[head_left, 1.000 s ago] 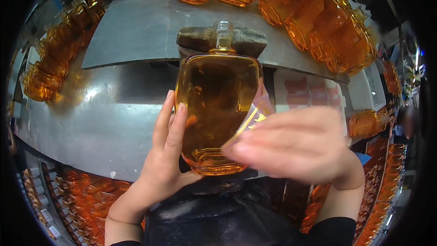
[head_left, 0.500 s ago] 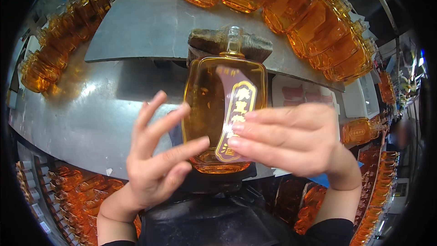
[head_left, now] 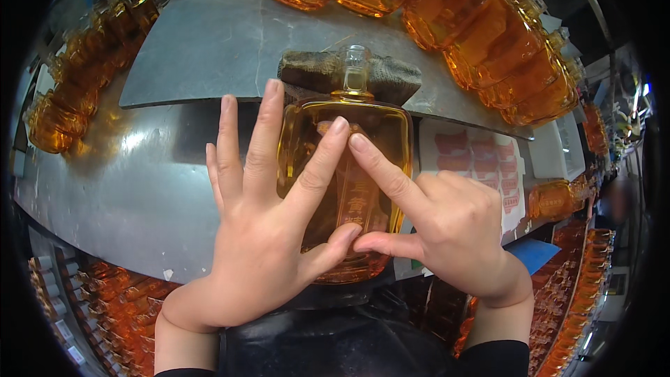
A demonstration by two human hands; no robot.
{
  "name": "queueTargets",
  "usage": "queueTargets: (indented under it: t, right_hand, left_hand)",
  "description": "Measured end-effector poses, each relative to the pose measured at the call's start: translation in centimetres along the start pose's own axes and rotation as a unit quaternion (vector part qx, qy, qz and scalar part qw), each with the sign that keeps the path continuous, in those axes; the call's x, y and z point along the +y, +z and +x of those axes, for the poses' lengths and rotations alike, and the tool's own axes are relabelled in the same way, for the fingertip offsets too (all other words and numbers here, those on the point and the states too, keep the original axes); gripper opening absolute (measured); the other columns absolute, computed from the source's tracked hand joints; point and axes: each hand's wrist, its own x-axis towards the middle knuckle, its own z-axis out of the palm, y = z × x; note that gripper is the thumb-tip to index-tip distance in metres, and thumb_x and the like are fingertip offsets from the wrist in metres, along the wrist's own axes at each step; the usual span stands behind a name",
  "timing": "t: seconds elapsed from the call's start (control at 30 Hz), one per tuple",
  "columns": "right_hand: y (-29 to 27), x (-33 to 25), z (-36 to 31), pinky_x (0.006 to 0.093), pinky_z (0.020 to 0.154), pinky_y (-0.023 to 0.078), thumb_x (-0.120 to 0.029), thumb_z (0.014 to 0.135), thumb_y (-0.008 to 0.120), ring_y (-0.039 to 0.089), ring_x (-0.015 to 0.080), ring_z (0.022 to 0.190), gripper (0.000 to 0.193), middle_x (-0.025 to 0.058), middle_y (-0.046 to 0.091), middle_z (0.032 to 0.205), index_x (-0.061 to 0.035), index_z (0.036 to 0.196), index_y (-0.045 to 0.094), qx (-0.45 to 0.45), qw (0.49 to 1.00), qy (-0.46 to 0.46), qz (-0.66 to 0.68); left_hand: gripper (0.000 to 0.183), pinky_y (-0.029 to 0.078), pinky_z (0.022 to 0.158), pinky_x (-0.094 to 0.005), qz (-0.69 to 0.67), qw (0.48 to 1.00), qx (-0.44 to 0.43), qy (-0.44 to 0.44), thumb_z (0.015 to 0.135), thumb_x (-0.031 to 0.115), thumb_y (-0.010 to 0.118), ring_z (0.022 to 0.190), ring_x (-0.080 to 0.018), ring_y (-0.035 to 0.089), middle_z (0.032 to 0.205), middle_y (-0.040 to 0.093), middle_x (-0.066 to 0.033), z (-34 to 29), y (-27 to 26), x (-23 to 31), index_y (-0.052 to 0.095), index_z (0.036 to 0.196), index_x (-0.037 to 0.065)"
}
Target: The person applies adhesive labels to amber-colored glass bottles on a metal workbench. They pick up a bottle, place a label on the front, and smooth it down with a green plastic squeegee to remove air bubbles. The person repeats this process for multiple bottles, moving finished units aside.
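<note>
- The bottle [head_left: 382, 127] lies face up, its neck across a dark block [head_left: 396, 78] at the metal sheet's [head_left: 202, 49] front edge, probably for steadiness.
- The left hand [head_left: 262, 230] spreads wide, index and thumb tips at the label [head_left: 354, 199], seemingly keeping it flat.
- The right hand's [head_left: 457, 227] index and thumb stand apart opposite, other fingers curled, gripping nothing.

Your hands make two: one left hand [head_left: 262, 234], one right hand [head_left: 457, 227]. Below them you have one bottle [head_left: 386, 132] bearing one label [head_left: 354, 199]; also one block [head_left: 308, 71]. On your right, count one label sheet [head_left: 466, 157], one lone bottle [head_left: 553, 200] and one blue sheet [head_left: 534, 256]. You have two sleeves [head_left: 497, 359] and one apron [head_left: 314, 342]. The bottles in your left row [head_left: 70, 106] and right row [head_left: 488, 45] overlap too much to count.
</note>
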Motion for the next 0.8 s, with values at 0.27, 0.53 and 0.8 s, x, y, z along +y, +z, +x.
queueTargets:
  t: [0.27, 0.53, 0.8]
  right_hand:
    - [-1.5, 1.0, 0.0, 0.0275, 0.055, 0.046, -0.056, 0.071, 0.071, 0.051, 0.0142, 0.055, 0.082, 0.004, 0.063, 0.098, -0.0109, 0.138, 0.057, 0.038, 0.994, 0.056, 0.089]
    - [1.3, 0.2, -0.3, 0.0347, 0.052, 0.043, -0.057, 0.073, 0.068, 0.047, 0.0184, 0.051, 0.085, 0.003, 0.042, 0.058, -0.0267, 0.149, 0.045, 0.035, 0.997, 0.039, 0.058]
    - [1.2, 0.4, 0.1, 0.0358, 0.051, 0.043, -0.06, 0.071, 0.067, 0.048, 0.0204, 0.05, 0.087, 0.0047, 0.044, 0.058, -0.0293, 0.149, 0.043, 0.016, 0.996, 0.036, 0.08]
  left_hand:
    - [0.089, 0.019, 0.119, -0.0506, -0.038, 0.992, 0.122, -0.017, 0.083, 0.053, 0.066, 0.149, -0.0376, 0.016, 0.161, 0.018, -0.0201, 0.0, 0.9, -2.9, 0.032, 0.153, 0.007]
    - [0.083, 0.019, 0.119, -0.0536, -0.049, 0.996, 0.058, 0.043, 0.073, 0.044, 0.073, 0.149, -0.0388, 0.016, 0.161, 0.021, -0.0169, 0.4, 1.6, -1.4, 0.047, 0.147, 0.016]
    - [0.089, 0.019, 0.119, -0.0533, -0.044, 0.997, 0.054, 0.017, 0.069, 0.039, 0.076, 0.149, -0.0416, 0.015, 0.161, 0.022, -0.0179, -0.1, 1.5, -1.1, 0.044, 0.149, 0.015]
